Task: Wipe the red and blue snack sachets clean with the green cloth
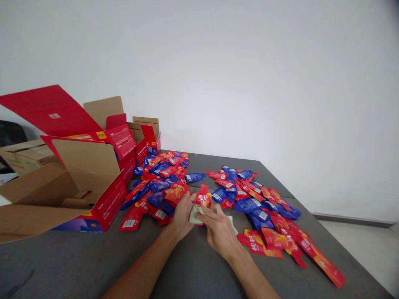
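Near the middle of the table, my left hand [183, 214] is closed around the side of a red pouch [203, 196] with white lettering and an orange fruit print. My right hand [218, 230] presses a pale cloth [195, 214] against the lower part of that pouch. Part of the cloth sticks out past the right side of the hand. Just left of my left hand is a heap of red and blue pouches [158, 199]. To the right of my right hand, more red and blue pouches [249, 203] are spread in a long pile.
On the left stands an open red carton [109, 203] with brown flaps raised. Further open cartons [151, 139] line up behind it towards the wall [249, 83]. A brown cardboard box [28, 155] is beyond them at the far left. The dark table [93, 261] ends at a right edge.
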The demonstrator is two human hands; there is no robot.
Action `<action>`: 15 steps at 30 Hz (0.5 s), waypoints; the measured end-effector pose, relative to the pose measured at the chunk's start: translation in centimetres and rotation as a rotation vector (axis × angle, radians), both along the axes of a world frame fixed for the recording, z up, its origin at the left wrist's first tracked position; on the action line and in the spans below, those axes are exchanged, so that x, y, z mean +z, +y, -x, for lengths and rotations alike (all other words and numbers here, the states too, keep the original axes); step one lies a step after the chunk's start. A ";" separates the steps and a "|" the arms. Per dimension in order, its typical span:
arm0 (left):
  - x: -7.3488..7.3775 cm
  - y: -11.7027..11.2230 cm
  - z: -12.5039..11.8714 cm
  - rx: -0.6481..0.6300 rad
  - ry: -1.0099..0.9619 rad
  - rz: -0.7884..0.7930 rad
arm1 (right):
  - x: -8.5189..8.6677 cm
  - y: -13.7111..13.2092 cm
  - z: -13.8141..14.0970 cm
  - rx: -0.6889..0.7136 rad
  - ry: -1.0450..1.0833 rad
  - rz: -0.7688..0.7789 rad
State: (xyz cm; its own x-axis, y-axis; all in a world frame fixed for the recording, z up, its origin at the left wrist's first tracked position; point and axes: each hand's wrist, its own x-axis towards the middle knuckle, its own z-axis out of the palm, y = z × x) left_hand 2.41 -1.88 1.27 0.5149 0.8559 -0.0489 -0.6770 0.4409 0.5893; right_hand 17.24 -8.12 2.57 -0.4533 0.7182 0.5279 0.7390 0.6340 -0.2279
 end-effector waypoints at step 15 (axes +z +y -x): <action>-0.6 0.6 -0.1 0.132 0.097 -0.027 | 0.3 -0.2 -0.1 0.096 0.023 0.040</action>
State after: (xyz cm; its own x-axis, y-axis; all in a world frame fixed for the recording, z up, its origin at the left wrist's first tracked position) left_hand 2.55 -1.29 0.63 0.3922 0.9173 -0.0693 -0.6670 0.3355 0.6652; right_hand 17.31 -8.33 2.84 -0.5092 0.6929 0.5105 0.6698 0.6915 -0.2706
